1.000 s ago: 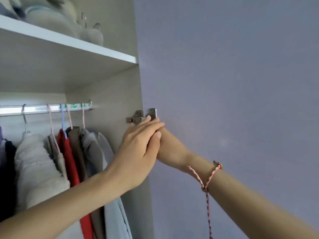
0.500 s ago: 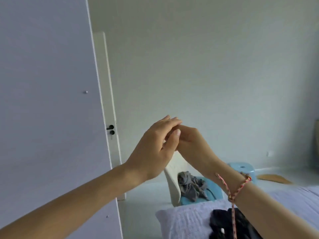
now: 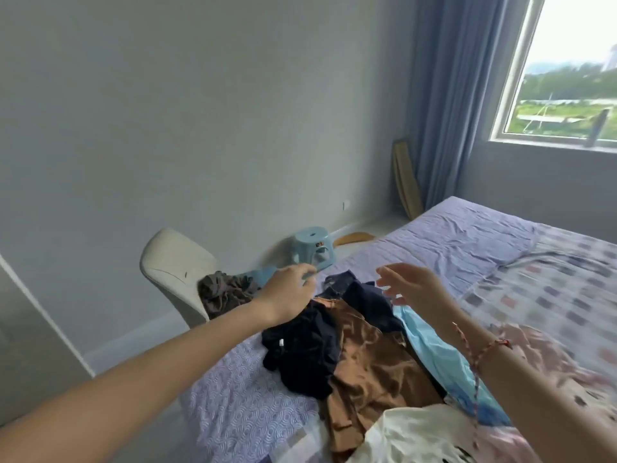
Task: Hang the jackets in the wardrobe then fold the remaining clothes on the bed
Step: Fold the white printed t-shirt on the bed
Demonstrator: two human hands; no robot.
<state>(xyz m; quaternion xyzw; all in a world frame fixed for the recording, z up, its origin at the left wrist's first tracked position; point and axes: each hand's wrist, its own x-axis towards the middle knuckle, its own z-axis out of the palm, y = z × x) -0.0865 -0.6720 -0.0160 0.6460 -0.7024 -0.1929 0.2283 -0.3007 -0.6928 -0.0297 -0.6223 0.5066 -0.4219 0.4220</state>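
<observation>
no readable text, small sticker point(image 3: 320, 244) on blue stool point(image 3: 310, 236) too blurred to read

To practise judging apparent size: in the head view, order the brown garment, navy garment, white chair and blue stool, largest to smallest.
1. brown garment
2. navy garment, not far behind
3. white chair
4. blue stool, smallest, though it stands farther from the camera
</observation>
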